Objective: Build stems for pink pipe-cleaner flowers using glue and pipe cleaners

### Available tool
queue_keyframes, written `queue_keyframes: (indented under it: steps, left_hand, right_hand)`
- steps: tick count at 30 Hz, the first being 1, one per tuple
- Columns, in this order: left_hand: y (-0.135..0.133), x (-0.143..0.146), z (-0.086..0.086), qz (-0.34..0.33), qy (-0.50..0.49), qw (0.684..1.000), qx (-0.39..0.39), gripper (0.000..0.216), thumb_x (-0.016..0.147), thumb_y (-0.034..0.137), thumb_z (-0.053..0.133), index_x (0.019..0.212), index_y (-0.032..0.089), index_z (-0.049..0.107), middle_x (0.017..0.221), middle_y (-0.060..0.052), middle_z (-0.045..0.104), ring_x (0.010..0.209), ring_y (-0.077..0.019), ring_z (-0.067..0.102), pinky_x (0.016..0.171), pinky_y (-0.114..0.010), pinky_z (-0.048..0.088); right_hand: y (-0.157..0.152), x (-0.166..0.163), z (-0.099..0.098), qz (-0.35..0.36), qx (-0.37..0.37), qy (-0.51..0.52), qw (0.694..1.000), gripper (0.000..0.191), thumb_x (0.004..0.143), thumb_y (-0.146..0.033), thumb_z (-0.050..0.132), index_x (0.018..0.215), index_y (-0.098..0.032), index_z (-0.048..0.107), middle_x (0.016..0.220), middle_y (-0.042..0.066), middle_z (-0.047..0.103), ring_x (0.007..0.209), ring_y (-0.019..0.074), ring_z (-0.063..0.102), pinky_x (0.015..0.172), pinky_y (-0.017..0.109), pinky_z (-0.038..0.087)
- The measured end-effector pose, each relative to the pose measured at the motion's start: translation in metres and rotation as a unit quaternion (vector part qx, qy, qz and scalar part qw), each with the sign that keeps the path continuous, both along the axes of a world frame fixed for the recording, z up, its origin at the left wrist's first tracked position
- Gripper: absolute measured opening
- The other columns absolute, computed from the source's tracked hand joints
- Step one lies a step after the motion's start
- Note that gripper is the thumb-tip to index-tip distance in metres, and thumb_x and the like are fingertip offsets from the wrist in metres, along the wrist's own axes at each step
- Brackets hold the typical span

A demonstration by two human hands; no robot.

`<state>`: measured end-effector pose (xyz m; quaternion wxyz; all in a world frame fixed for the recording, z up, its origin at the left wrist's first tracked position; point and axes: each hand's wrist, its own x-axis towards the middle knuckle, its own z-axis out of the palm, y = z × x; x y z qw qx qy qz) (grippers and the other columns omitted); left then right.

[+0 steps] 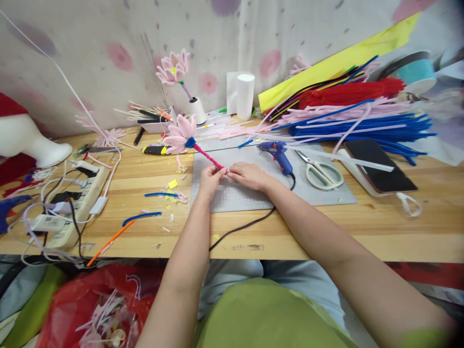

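A pink pipe-cleaner flower (pixel 182 136) with a blue collar under its petals is held tilted, its head up to the left. Its magenta-wrapped stem (pixel 208 157) runs down to my two hands. My left hand (pixel 210 180) pinches the stem near its lower end. Fingers of my right hand (pixel 249 175) close on the tip of the same stem, right beside the left fingertips. Both hands are above the grey cutting mat (pixel 232 200). A blue glue gun (pixel 277 155) lies on the mat to the right, with white-handled scissors (pixel 324 175) beyond it.
A second pink flower (pixel 174 67) stands in a white holder (pixel 197 110) at the back. Bundled blue pipe cleaners (pixel 362 129) and a phone (pixel 382 166) lie right. A power strip (pixel 81 205) with cables sits left. The glue gun's black cord (pixel 242 226) crosses the front edge.
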<state>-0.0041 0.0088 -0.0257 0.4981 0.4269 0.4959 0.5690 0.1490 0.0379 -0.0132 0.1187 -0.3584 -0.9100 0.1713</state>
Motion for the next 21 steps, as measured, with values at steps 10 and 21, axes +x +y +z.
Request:
queue_keyframes:
  steps: [10, 21]
  left_hand:
    - [0.003, 0.003, 0.0, 0.043, -0.025, 0.998, -0.037, 0.026, 0.055, 0.032, 0.07, 0.067, 0.013, 0.057, 0.056, 0.003, 0.052, 0.05, -0.0062, 0.047, 0.049, -0.022, 0.045]
    - [0.004, 0.002, 0.001, 0.082, -0.026, 0.995, -0.055, 0.022, 0.061, 0.031, 0.066, 0.066, 0.013, 0.055, 0.058, 0.002, 0.052, 0.045, -0.0041, 0.04, 0.04, -0.018, 0.034]
  right_hand:
    - [-0.001, 0.0, 0.002, -0.042, 0.043, 0.162, 0.985, 0.033, 0.088, -0.039, 0.032, 0.098, -0.017, 0.055, 0.098, 0.007, 0.058, 0.093, 0.0175, 0.047, 0.081, 0.029, 0.032]
    - [-0.012, 0.0, -0.003, -0.094, 0.149, 0.124, 0.977, 0.031, 0.085, -0.04, 0.038, 0.085, -0.018, 0.059, 0.091, 0.009, 0.056, 0.09, 0.0217, 0.042, 0.081, 0.035, 0.027]
